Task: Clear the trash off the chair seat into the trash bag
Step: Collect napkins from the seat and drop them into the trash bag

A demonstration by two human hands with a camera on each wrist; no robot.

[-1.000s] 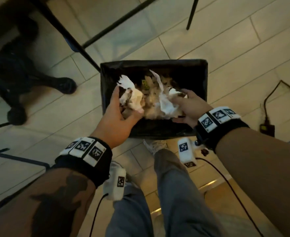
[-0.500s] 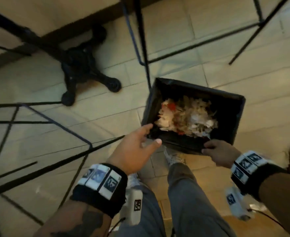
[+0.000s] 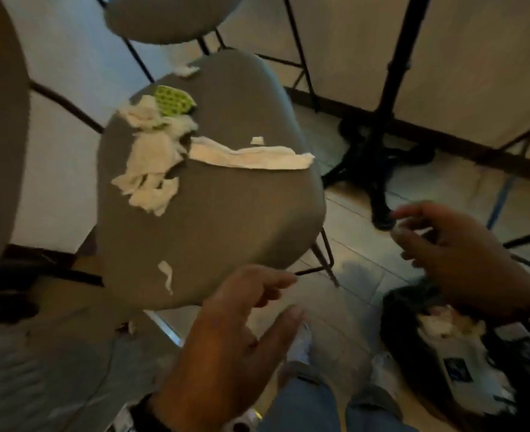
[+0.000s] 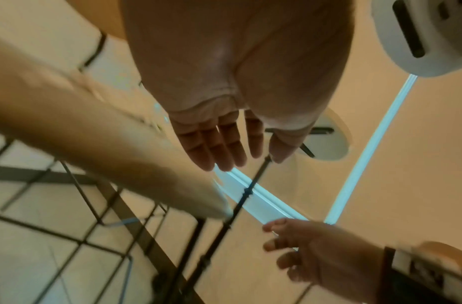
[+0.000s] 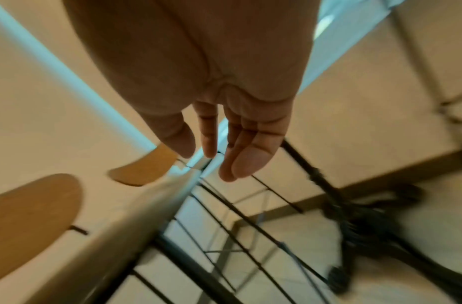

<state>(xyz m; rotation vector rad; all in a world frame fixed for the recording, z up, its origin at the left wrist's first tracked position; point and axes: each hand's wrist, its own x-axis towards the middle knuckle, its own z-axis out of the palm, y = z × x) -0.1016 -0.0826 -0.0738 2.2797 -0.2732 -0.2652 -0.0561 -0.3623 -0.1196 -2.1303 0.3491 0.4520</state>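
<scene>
Both hands empty, fingers spread: left hand [image 3: 235, 332] near chair seat [image 3: 226, 219], right hand [image 3: 454, 254] above trash bag [image 3: 404, 310]. Tissues [image 3: 151, 160] remain far-left, likely next.

Grey chair seat [image 3: 226, 213], white crumpled tissues [image 3: 151, 163], green-and-white dotted wrapper [image 3: 173, 99], black trash bag [image 3: 404, 310].
</scene>
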